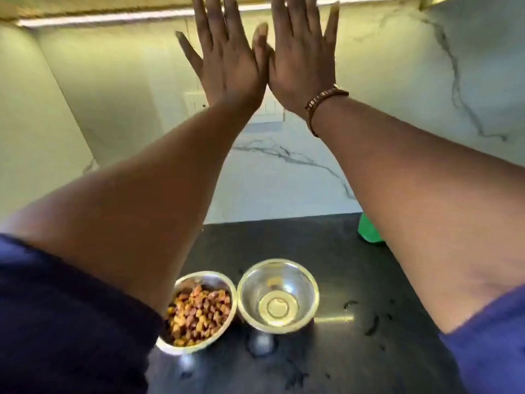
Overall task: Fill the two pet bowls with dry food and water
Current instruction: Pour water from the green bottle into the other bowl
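Note:
Two steel bowls stand side by side on the dark counter [335, 362]. The left bowl [218, 280] holds brown and yellow dry food [199, 314]. Clear water lies in the right bowl [277, 295]. My left hand [227, 55] and my right hand [301, 58] are raised high in front of the marble wall, backs toward me, fingers spread, thumbs touching. Neither hand holds anything. A beaded bracelet [324, 99] circles my right wrist. My left forearm hides part of the food bowl.
A green object [369, 231] sits at the back right of the counter, partly hidden by my right arm. A white wall socket [196, 102] is behind my hands. A light strip [113, 17] runs under the cabinet. Small water drops [372, 325] lie right of the bowls.

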